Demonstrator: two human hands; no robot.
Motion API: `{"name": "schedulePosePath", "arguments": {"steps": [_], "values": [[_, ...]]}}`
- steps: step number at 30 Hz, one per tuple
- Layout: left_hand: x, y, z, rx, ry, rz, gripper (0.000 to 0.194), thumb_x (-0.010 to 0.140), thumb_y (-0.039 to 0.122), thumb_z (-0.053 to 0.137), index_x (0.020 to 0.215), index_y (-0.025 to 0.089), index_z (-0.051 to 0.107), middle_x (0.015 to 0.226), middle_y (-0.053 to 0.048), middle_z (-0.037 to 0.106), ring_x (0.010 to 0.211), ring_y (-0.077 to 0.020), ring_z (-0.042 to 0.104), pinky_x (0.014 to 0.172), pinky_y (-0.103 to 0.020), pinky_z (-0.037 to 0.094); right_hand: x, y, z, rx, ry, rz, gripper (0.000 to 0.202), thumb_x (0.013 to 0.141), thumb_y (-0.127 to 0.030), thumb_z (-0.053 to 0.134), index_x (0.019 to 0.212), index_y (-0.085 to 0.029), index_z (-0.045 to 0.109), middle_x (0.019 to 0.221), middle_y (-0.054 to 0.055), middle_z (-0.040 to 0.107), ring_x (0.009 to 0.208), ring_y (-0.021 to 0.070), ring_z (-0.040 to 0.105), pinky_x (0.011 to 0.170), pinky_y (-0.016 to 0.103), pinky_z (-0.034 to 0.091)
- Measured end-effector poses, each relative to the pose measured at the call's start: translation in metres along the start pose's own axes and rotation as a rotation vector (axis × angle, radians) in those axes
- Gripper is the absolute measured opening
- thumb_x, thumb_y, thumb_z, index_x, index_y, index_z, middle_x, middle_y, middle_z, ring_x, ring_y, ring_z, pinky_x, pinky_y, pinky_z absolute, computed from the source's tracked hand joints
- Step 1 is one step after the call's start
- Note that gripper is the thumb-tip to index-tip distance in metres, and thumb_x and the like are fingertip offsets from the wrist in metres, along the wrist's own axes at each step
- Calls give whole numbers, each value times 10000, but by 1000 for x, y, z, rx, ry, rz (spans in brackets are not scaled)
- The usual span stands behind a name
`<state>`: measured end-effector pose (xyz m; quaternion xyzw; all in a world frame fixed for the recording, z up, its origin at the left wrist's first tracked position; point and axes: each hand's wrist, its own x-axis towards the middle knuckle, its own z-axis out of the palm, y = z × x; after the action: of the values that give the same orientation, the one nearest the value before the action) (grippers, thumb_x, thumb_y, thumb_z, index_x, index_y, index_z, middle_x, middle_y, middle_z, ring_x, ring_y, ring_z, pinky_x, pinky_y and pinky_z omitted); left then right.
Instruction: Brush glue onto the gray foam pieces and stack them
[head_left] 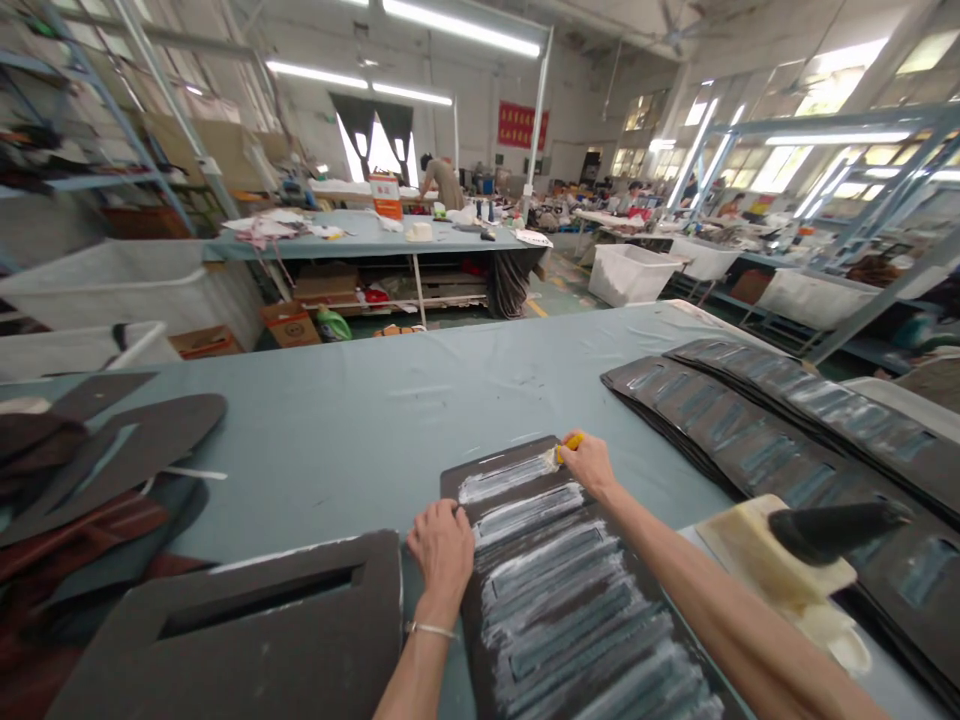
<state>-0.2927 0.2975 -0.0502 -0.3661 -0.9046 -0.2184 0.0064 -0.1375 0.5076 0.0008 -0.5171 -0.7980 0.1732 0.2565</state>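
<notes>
My right hand is closed around a small yellow-handled brush, whose bristles touch the far end of a dark panel. Streaks of whitish paste run across the slotted strips of this panel. Along the panel's left edge rests my left hand, fingers bent over the far left side, a bracelet at its wrist. To the left of that hand lies another dark panel with one long slot.
Stacks of paste-streaked dark panels lie at the right, beside a cream container with a black nozzle. Dark and reddish-brown pieces cover the left end. Beyond the blue table stand another table, white bins and a person.
</notes>
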Motion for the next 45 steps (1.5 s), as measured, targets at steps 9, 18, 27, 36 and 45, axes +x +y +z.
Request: {"name": "schedulePosePath", "arguments": {"steps": [9, 18, 27, 36, 45], "values": [[17, -1, 11, 33, 23, 136, 288, 878, 192, 379, 1099, 195, 565, 1135, -96, 594, 1057, -227, 496, 915, -422, 334, -19, -107, 69, 397, -232, -133, 212, 703, -306, 508, 756, -207, 688, 596, -31, 603, 556, 115, 528, 555, 199, 382], [18, -3, 11, 90, 19, 156, 291, 889, 209, 358, 1095, 196, 564, 1061, -94, 591, 1002, -228, 503, 889, -414, 342, -13, -109, 85, 199, -181, -97, 152, 693, -251, 532, 757, -233, 669, 605, -22, 609, 579, 121, 518, 552, 201, 337], [17, -2, 7, 129, 23, 192, 293, 892, 211, 344, 1085, 199, 564, 1060, -87, 584, 990, -220, 495, 887, -405, 336, 33, -17, 23, -113, 4, 62, 178, 724, -221, 508, 803, -214, 668, 700, 25, 642, 646, 151, 544, 572, 226, 317], [17, 0, 14, 184, -4, 205, 309, 895, 221, 343, 1120, 191, 553, 1069, -91, 590, 977, -215, 503, 869, -383, 334, -9, -83, 78, 267, -232, -92, 160, 689, -241, 557, 784, -228, 686, 624, -37, 617, 579, 105, 524, 563, 182, 354], [18, -1, 12, 171, 22, 213, 317, 906, 222, 314, 1100, 187, 563, 1050, -82, 593, 968, -216, 502, 865, -390, 329, 50, 22, 12, -82, 27, 228, 230, 706, -205, 519, 841, -188, 705, 758, 36, 671, 731, 138, 576, 642, 199, 359]]}}
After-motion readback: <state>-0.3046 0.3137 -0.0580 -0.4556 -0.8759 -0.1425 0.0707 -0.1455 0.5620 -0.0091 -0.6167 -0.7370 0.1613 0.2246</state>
